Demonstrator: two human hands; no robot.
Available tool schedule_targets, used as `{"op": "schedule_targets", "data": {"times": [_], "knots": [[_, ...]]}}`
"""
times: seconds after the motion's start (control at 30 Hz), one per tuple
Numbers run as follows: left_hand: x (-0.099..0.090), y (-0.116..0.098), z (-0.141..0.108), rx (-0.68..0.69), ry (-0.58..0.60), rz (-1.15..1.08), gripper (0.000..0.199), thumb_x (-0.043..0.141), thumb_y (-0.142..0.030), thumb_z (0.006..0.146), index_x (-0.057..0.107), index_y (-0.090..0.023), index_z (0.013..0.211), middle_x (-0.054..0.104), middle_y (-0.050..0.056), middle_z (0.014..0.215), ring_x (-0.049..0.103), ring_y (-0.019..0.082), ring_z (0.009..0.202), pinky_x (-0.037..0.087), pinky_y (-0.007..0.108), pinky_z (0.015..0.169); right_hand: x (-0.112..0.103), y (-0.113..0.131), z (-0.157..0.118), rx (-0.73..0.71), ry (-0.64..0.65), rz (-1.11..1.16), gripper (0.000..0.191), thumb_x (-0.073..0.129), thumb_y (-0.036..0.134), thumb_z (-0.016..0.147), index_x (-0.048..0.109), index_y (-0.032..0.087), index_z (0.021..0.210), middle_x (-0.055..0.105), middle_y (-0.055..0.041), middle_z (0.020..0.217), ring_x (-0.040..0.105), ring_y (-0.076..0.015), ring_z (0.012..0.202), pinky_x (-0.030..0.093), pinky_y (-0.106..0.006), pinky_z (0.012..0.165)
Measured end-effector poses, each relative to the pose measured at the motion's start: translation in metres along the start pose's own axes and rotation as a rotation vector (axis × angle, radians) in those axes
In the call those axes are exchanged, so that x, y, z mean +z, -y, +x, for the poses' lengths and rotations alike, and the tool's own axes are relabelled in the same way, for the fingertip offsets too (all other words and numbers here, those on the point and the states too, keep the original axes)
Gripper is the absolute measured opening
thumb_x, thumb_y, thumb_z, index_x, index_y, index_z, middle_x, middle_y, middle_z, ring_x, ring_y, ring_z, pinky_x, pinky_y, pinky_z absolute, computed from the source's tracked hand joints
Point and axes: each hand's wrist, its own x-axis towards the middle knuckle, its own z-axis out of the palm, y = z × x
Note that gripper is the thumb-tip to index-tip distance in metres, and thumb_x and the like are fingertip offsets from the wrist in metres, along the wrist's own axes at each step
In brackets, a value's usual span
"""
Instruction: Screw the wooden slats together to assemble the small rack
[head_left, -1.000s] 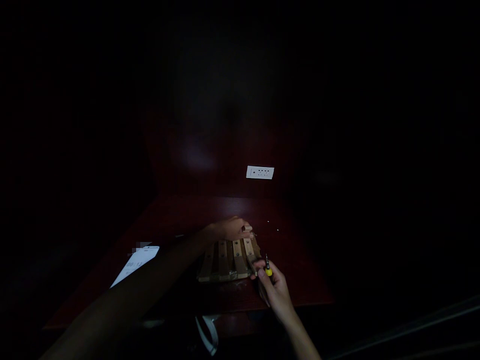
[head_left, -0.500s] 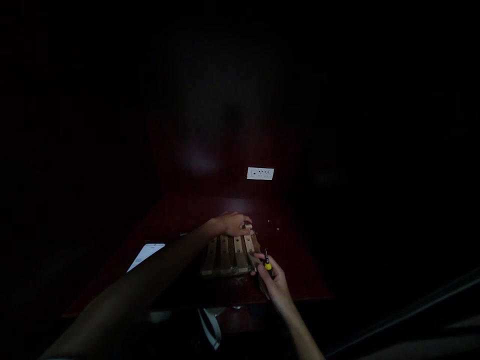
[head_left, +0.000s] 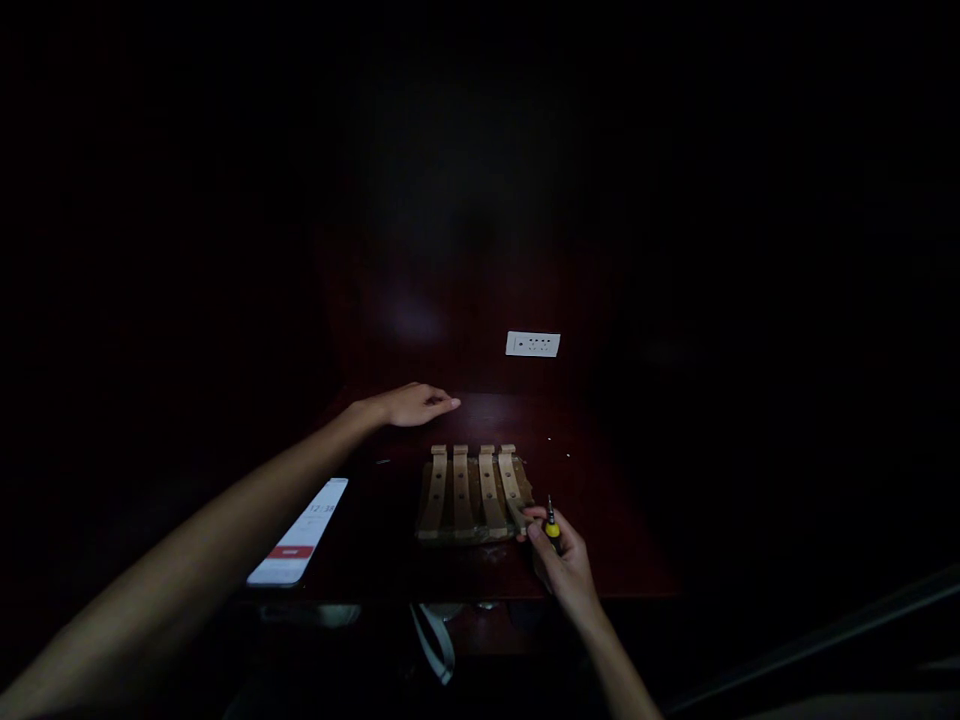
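Four light wooden strips with raised far ends lie side by side on a brownish base (head_left: 471, 500). Dark round spots, perhaps screws or holes, mark each strip. At the near right corner, my right hand (head_left: 566, 562) is closed around a small black and yellow screwdriver (head_left: 553, 528), its tip pointing up. Fingers of this hand also touch the near end of the rightmost wooden strip (head_left: 511, 482). My left hand (head_left: 415, 404) hovers beyond the base, to its far left, fingers loosely bent and a small gap between them and the thumb. I see nothing in it.
A phone (head_left: 298, 535) with a lit screen lies on the dark red table (head_left: 615, 550) at the left. A thin small item (head_left: 383, 461) lies left of the base; two tiny bright bits are at the right. A white socket panel (head_left: 533, 344) is on the back wall. White straps hang below.
My left hand has left the far end of the rightmost strip and moved left and away, uncovering the strips' raised ends. My right hand keeps the screwdriver. The view has shifted slightly.
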Motion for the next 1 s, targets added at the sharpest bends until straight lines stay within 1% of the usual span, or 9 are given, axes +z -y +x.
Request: {"op": "schedule_targets", "data": {"times": [0.1,0.17,0.27,0.37,0.43,0.5,0.7,0.83,1.0], "knots": [[-0.008,0.033,-0.010,-0.086,-0.014,-0.013,0.062,0.032,-0.064,0.089,0.065,-0.019,0.114,0.067,0.007,0.114,0.062,0.021,0.098,0.043,0.027,0.086,0.000,0.000,0.001,0.006,0.004,-0.006,0.042,0.068,0.049,0.076,0.065,0.018,0.104,0.066,-0.0048,0.076,0.057,-0.0151,0.058,0.039,-0.023,0.047],[-0.005,0.056,-0.015,-0.128,0.007,-0.023,0.054,0.035,-0.058,0.089,0.067,-0.019,0.108,0.070,0.006,0.105,0.064,0.019,0.090,0.044,0.025,0.081,-0.001,0.001,0.000,0.006,0.012,-0.010,0.042,0.068,0.048,0.077,0.064,0.018,0.106,0.066,-0.0047,0.076,0.058,-0.0157,0.061,0.040,-0.023,0.048],[0.011,0.086,-0.023,-0.156,0.046,0.004,0.037,0.047,-0.041,0.083,0.068,-0.018,0.102,0.071,0.004,0.101,0.064,0.016,0.088,0.043,0.021,0.077,-0.003,0.002,-0.002,-0.014,-0.002,0.005,0.042,0.067,0.046,0.079,0.062,0.018,0.110,0.064,-0.0032,0.075,0.059,-0.0158,0.066,0.039,-0.022,0.050],[0.032,0.104,-0.029,-0.200,0.122,0.090,0.023,0.052,-0.028,0.076,0.069,-0.019,0.088,0.072,0.000,0.090,0.063,0.014,0.080,0.042,0.019,0.070,-0.006,0.002,-0.006,0.000,-0.008,0.028,0.046,0.065,0.046,0.081,0.058,0.018,0.117,0.062,-0.0016,0.074,0.051,-0.0101,0.052,0.031,-0.019,0.043],[0.046,0.110,-0.033,-0.228,0.144,0.155,0.019,0.055,-0.027,0.074,0.069,-0.021,0.085,0.072,-0.001,0.089,0.063,0.013,0.078,0.041,0.018,0.066,-0.010,0.003,-0.008,0.024,-0.006,0.035,0.050,0.063,0.047,0.082,0.055,0.018,0.121,0.062,-0.0011,0.073,0.040,-0.0060,0.042,0.023,-0.019,0.038],[0.057,0.111,-0.037,-0.265,0.163,0.241,0.018,0.058,-0.028,0.073,0.069,-0.022,0.085,0.072,0.000,0.090,0.064,0.013,0.080,0.041,0.018,0.065,-0.014,0.004,-0.011,0.039,-0.014,0.045,0.052,0.062,0.049,0.083,0.052,0.019,0.124,0.061,-0.0007,0.071,0.033,-0.0045,0.039,0.019,-0.018,0.037],[0.070,0.109,-0.039,-0.329,0.158,0.378,0.020,0.057,-0.028,0.074,0.070,-0.022,0.089,0.071,0.007,0.096,0.066,0.020,0.082,0.043,0.024,0.064,-0.024,0.007,-0.015,0.044,-0.064,0.033,0.052,0.063,0.052,0.080,0.055,0.019,0.119,0.060,-0.0006,0.070,0.032,-0.0051,0.039,0.019,-0.019,0.035],[0.073,0.106,-0.039,-0.316,0.145,0.440,0.022,0.056,-0.026,0.074,0.071,-0.021,0.091,0.070,0.010,0.097,0.066,0.024,0.087,0.046,0.029,0.073,-0.026,0.004,-0.017,0.060,-0.064,0.072,0.048,0.062,0.051,0.082,0.054,0.022,0.119,0.059,0.0012,0.069,0.031,-0.0043,0.039,0.018,-0.018,0.035],[0.077,0.100,-0.039,-0.294,0.125,0.503,0.024,0.060,-0.025,0.073,0.070,-0.018,0.093,0.068,0.014,0.102,0.063,0.026,0.099,0.044,0.033,0.086,-0.028,-0.003,-0.018,0.054,-0.061,0.140,0.044,0.061,0.048,0.084,0.054,0.022,0.118,0.058,0.0018,0.068,0.030,-0.0038,0.038,0.017,-0.018,0.036]]}}
